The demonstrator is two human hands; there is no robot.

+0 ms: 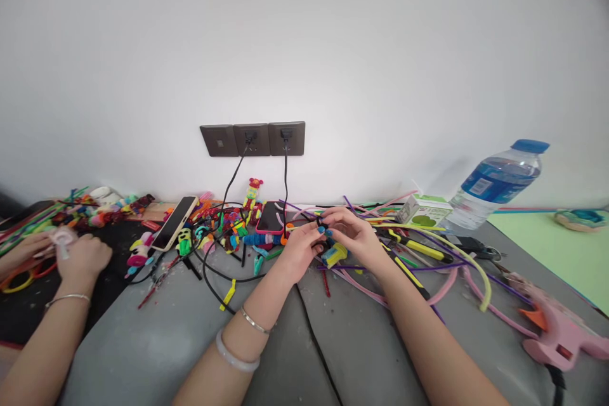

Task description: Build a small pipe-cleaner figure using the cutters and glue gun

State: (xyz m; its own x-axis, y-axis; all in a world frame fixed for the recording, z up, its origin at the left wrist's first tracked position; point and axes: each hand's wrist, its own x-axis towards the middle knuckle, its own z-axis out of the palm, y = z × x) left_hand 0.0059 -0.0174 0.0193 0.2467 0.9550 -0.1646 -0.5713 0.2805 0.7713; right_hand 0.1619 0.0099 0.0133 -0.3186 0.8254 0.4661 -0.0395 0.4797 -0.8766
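My left hand [301, 252] and my right hand [354, 236] meet over the middle of the table, fingertips pinched together. Between them is a small blue and black piece [323, 231], mostly covered by the fingers; its kind does not show. Just below the fingertips is a yellow and blue fuzzy piece [335, 255]; whether it is joined to the held piece I cannot tell. Behind my left hand lie a blue and purple fuzzy roll [261, 239] and a phone in a red case [270, 218]. Yellow-handled tools [419, 247] lie right of my right hand.
Fuzzy craft figures [233, 225] and a propped phone [176, 223] crowd the left. Pink and purple fuzzy stems [445, 285], a drink carton [425, 210], a tilted water bottle [499, 181] and a pink glue gun [554, 333] are right. A co-worker's hands [80, 257] work far left. Black cables [316, 342] cross the table.
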